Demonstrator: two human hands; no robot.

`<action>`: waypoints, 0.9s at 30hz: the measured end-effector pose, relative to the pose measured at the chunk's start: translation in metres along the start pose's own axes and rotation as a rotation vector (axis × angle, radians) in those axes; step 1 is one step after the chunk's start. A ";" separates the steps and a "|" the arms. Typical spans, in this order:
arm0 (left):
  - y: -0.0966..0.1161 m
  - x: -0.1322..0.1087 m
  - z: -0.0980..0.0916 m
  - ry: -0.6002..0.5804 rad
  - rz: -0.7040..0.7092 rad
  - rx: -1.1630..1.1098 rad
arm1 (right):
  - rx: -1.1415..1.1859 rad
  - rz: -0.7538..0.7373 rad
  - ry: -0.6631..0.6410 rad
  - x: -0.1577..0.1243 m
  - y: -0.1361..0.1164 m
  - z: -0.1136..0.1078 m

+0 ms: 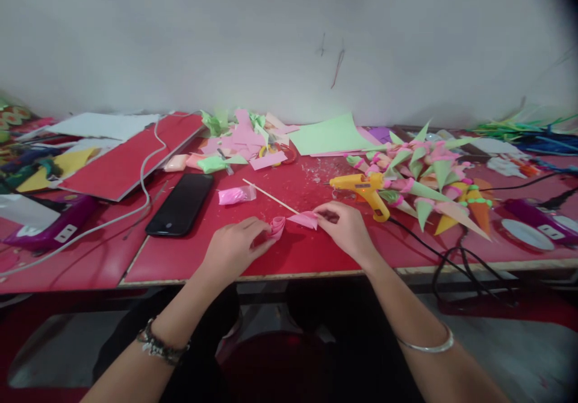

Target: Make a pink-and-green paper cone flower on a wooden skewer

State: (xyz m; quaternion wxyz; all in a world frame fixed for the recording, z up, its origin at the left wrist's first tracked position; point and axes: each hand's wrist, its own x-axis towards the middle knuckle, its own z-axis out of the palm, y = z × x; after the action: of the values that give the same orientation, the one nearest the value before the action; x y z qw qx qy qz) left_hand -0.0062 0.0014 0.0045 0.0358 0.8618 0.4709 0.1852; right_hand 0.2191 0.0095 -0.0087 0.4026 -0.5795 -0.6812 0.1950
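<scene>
My left hand point(237, 243) pinches a rolled pink paper flower point(277, 228) above the front of the red table point(289, 261). To its right, my right hand point(343, 228) grips the edge of a folded pink paper piece point(306, 218) between thumb and fingers. The two paper pieces are close together, with a small gap between them. A thin wooden stick point(270, 196) slants from the upper left down to the folded piece; whether it is fixed to it I cannot tell. A small packet of pink clay point(236, 195) lies beyond my left hand.
A yellow glue gun point(361, 187) lies right of my hands, its black cord point(419, 238) trailing off the front edge. Finished paper cones point(424, 174) are heaped behind it. A black phone point(180, 205), white cable point(145, 174) and red board point(130, 159) lie left; paper scraps point(241, 135) sit at the back.
</scene>
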 end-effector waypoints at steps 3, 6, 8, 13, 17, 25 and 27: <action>0.001 0.000 0.003 0.001 0.010 0.024 | 0.039 0.001 0.003 -0.001 -0.002 -0.001; 0.002 -0.001 0.003 -0.008 0.016 0.039 | -0.031 -0.110 0.069 -0.004 -0.007 -0.002; 0.002 -0.002 0.003 -0.030 0.007 0.028 | -0.114 -0.235 0.115 -0.006 -0.009 -0.001; -0.002 -0.003 0.001 -0.048 -0.061 0.024 | -0.297 -0.430 0.054 -0.009 -0.008 0.002; -0.005 -0.004 0.000 -0.060 -0.090 0.026 | -0.268 -0.396 0.001 -0.007 -0.006 0.001; -0.008 -0.005 -0.002 -0.093 -0.117 0.027 | -0.266 -0.417 0.002 -0.013 -0.023 -0.004; -0.008 -0.005 -0.002 -0.102 -0.113 0.025 | -0.308 -0.398 -0.076 -0.015 -0.026 -0.002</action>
State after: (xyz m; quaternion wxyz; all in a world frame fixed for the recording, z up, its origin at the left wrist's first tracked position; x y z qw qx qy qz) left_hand -0.0158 0.0017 0.0036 0.0595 0.8425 0.5186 0.1327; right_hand 0.2044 -0.0121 0.0071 0.3143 -0.4806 -0.8182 0.0275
